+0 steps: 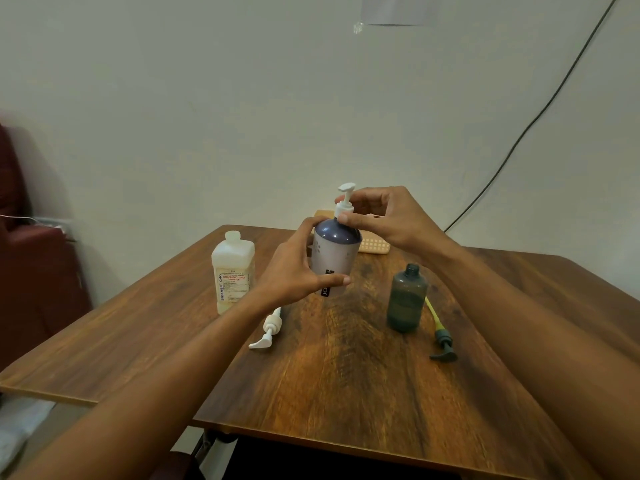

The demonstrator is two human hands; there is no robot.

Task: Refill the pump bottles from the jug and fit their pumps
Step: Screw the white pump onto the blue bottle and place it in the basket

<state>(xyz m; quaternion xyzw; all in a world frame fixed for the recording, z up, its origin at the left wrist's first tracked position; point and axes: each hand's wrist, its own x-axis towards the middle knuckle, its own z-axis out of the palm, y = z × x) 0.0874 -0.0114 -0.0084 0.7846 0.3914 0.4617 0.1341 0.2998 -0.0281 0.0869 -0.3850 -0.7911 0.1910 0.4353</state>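
Note:
My left hand point(294, 268) grips the body of a white pump bottle with a dark blue shoulder point(334, 252), held upright above the wooden table point(346, 375). My right hand point(384, 216) pinches the collar of the white pump point(344, 202) seated in that bottle's neck. A translucent white jug point(232, 271) with no cap stands to the left. A dark green bottle point(406, 299) stands open at the right, its green pump with a yellow tube point(441, 334) lying beside it. A second white pump point(268, 332) lies on the table under my left forearm.
A beige ribbed object point(375, 244) lies at the table's far edge behind the held bottle. A dark red seat point(31, 265) stands at the left. A black cable point(519, 140) runs down the wall at the right.

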